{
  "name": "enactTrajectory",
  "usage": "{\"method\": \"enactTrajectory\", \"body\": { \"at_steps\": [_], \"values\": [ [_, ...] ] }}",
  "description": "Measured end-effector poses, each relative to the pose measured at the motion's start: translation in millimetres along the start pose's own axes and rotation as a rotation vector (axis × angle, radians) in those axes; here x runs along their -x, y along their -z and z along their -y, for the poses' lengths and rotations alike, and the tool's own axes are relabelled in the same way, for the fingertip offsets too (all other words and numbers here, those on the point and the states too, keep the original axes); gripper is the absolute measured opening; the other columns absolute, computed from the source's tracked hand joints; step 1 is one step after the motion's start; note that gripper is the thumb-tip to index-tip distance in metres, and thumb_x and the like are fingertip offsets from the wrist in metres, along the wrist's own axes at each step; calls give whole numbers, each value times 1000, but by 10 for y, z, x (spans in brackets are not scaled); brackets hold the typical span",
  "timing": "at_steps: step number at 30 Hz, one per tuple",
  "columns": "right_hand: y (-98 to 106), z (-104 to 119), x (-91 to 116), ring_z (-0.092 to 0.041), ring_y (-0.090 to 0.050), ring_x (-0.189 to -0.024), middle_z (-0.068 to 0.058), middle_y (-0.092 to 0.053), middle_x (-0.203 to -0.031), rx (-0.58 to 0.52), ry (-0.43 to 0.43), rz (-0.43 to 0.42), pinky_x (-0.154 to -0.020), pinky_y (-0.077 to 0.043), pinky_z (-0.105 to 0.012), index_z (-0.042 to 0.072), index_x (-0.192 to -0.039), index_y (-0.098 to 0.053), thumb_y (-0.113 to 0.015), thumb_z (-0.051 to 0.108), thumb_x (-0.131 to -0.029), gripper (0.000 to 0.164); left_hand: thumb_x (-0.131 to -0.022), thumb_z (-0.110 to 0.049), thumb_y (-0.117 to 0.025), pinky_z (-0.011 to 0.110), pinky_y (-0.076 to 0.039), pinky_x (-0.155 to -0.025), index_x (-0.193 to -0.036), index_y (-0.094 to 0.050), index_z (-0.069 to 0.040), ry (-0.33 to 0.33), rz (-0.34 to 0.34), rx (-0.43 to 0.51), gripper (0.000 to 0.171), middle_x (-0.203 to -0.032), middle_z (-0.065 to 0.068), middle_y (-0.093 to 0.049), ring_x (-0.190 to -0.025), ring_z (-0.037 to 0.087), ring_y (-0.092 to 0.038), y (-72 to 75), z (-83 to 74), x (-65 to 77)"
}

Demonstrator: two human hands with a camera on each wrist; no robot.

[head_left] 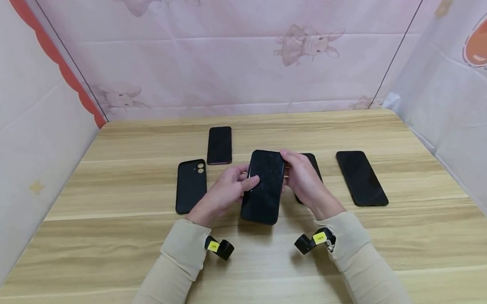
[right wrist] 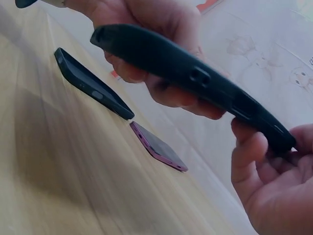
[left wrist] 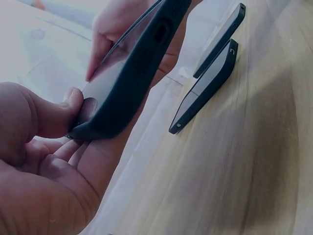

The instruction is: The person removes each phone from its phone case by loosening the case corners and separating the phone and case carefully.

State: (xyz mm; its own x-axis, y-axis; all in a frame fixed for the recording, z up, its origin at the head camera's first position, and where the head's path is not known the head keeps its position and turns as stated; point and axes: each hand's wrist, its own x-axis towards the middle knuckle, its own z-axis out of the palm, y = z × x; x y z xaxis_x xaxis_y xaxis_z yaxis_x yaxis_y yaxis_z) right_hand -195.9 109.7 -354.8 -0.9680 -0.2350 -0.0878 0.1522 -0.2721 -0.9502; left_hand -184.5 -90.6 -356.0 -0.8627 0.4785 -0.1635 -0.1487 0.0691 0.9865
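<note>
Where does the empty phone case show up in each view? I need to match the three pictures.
Head: the empty phone case lies left of centre, nearer than the small phone.
Left wrist: not in this picture.
Right wrist: on the left side, above mid-height, up and left of the small phone.
Shared landmark: the held phone, seen in all three views.

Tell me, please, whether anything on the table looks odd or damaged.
Nothing looks spilled or visibly broken. Only the black phone case at the left looks odd: it lies empty, without a phone inside.
</note>
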Motion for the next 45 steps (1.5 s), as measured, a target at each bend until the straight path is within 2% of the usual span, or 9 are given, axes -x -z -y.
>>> {"method": "enactTrajectory", "body": {
  "at_steps": [6, 10, 14, 19, 23, 27, 32, 37, 45],
  "values": [
    [-45, -3, 8, -13, -41, -50, 4, -50, -68, -79, 5, -19, -44, -30, -23, 13, -78, -50, -32, 24, -109, 38, -103, -9, -50, 38, -59, -85, -135, -50, -1, 16, -20, -50, 32, -120, 22, -67, -96, 17, -68, -24, -38, 18],
    [-61, 43, 28, -13, -40, -49, 3, -47, -67, -64, 11, -10, -44, -31, -21, 13, -78, -50, -32, 27, -109, 39, -103, -12, -51, 38, -59, -83, -136, -49, -3, 13, -28, -88, 34, -122, 21, -66, -99, 19, -68, -12, -67, 38],
    [-71, 70, 38, -13, -41, -49, 3, -49, -67, -64, -4, 3, -43, -33, -20, 14, -79, -52, -34, 33, -109, 39, -104, -13, -50, 38, -60, -79, -136, -49, -3, -11, -9, -60, 34, -121, 21, -67, -95, 17, -68, 16, -77, 51],
    [-66, 19, 22, -9, -44, -41, 4, -53, -59, -148, -82, -6, -41, -33, -19, 15, -80, -56, -36, 40, -108, 42, -104, -12, -49, 34, -60, -74, -134, -49, 1, -21, 12, 12, 32, -106, 12, -70, -88, 13, -69, 40, -51, 47],
    [-73, -22, 8, -11, -44, -46, 5, -52, -65, -165, -100, 25, -43, -34, -22, 15, -84, -55, -32, 43, -107, 42, -104, -13, -50, 30, -59, -70, -129, -51, 1, 6, -27, 15, 29, -94, 4, -70, -82, 12, -68, 41, -31, 28],
    [-70, -26, 30, -13, -48, -57, 2, -55, -80, -67, -61, 76, -49, -38, -26, 13, -98, -55, -30, 43, -108, 40, -104, -15, -51, 28, -58, -70, -130, -53, -1, 37, -89, -3, 30, -97, 7, -70, -82, 12, -67, 37, -49, 16],
    [-29, -46, 91, -13, -56, -66, 0, -62, -91, 58, -62, 117, -54, -46, -26, 10, -112, -55, -31, 34, -110, 34, -103, -17, -53, 35, -61, -77, -129, -52, 0, 59, -151, 19, 31, -110, 17, -70, -86, 15, -69, 38, -82, -8],
    [10, -84, 153, -15, -62, -72, -1, -67, -91, 150, -100, 217, -58, -54, -30, 1, -115, -57, -37, 27, -109, 34, -103, -20, -55, 39, -60, -83, -133, -50, -1, 68, -215, 20, 36, -118, 20, -69, -90, 17, -71, 48, -94, -39],
    [31, -84, 244, -23, -72, -77, -16, -70, -97, 262, -191, 381, -74, -61, -39, -10, -125, -51, -51, 16, -104, 34, -101, -25, -58, 35, -61, -78, -134, -50, -2, 73, -311, -5, 41, -116, 18, -69, -89, 16, -71, 62, -80, -40]
  ]
}}
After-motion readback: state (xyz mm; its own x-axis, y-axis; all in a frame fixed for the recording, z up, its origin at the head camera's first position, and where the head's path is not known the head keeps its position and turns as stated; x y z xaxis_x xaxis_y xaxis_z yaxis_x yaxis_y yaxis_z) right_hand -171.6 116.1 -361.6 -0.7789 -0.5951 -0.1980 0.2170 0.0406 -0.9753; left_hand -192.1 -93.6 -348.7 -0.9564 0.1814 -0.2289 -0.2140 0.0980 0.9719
